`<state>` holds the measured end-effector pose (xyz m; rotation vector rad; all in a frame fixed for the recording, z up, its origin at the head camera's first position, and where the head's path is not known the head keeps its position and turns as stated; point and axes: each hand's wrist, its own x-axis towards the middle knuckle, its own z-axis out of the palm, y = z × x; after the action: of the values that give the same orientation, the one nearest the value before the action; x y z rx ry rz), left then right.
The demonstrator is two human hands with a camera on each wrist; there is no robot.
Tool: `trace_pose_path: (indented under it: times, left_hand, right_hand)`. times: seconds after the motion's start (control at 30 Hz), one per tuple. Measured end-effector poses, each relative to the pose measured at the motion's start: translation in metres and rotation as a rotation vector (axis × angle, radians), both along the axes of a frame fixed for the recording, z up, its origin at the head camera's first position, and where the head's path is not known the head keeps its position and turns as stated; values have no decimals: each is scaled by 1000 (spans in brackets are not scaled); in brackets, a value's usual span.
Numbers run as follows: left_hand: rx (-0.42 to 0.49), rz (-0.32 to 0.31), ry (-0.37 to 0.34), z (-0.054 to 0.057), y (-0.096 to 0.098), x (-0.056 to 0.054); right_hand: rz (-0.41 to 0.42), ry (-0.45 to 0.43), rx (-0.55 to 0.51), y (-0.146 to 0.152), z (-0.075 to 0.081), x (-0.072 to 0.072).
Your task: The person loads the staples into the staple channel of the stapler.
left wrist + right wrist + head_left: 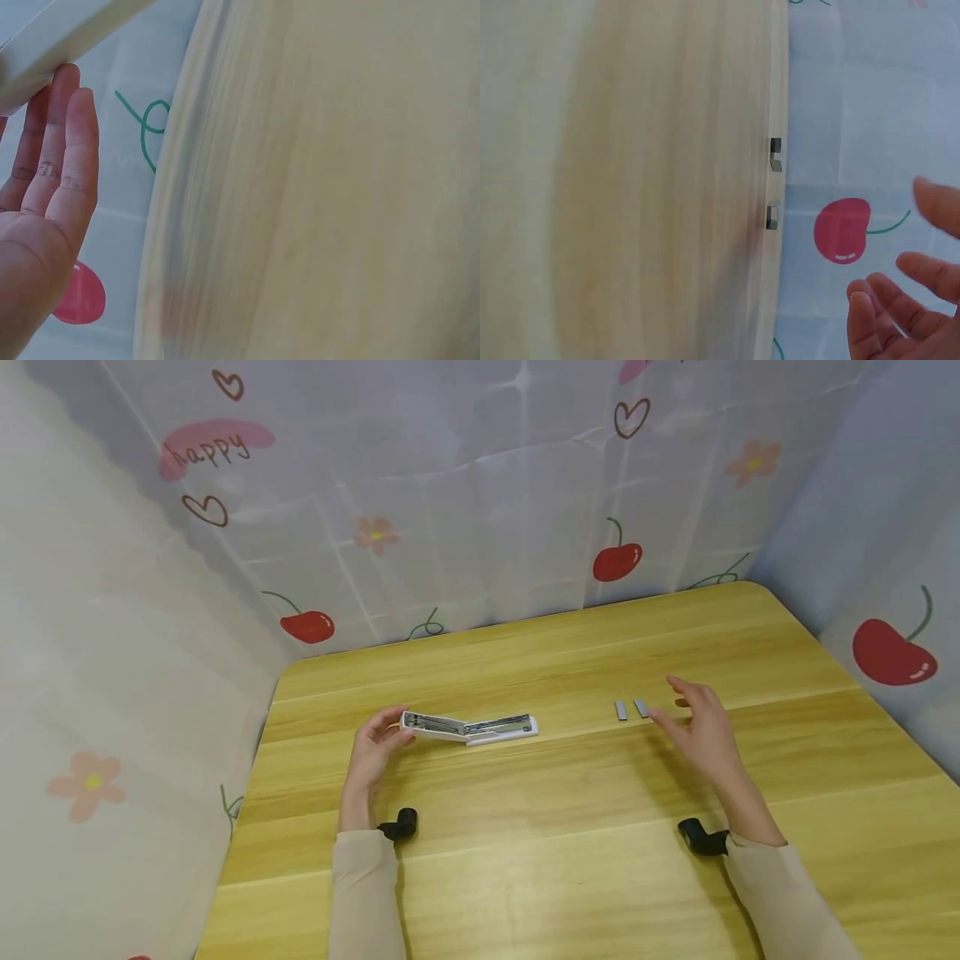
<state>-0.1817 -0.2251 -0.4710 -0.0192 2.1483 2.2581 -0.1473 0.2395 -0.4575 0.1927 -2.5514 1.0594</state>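
At the left end of the stapler (453,731), the left hand (371,752) has its fingers clamped on the tip of the lid (432,727), thumb on the near side and the others on the far side. The stapler is white and lies swung wide on the worktop (562,827), hinge near its middle, base (501,737) to the right and lid angled off to the left, the metal inside showing in both halves. To the right of the stapler, well apart from it, lie two small grey pieces side by side with a gap between them, a left strip (621,711) and a right strip (641,708). Farther right of the stapler, past both, is the right hand (708,739), its fingers apart and holding nothing; the thumb tip is just beside the right strip, though I cannot tell whether they touch. Nearer the person than the stapler, a black mount (406,823) sits at the left wrist and a black bracket (701,839) at the right one, each by the cuff of a beige sleeve. Behind the stapler, past the far edge of the worktop, hangs a pale cloth (480,510) printed with cherries (617,562), hearts, flowers and the word "happy"
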Motion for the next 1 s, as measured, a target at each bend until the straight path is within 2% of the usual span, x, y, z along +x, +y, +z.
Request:
trace_pose_path:
  times: [0.47,0.73,1.0]
  left_hand:
    - [30,12,15,-3,1,-1]
    - [40,4,26,-3,1,-1]
    - [54,18,21,-4,1,-1]
  right_hand:
    - [-79,-128,10,2,-22,-25]
    - [-135,-167,-2,-1,-30,-28]
    - [-191,-226,-98,-1,-39,-27]
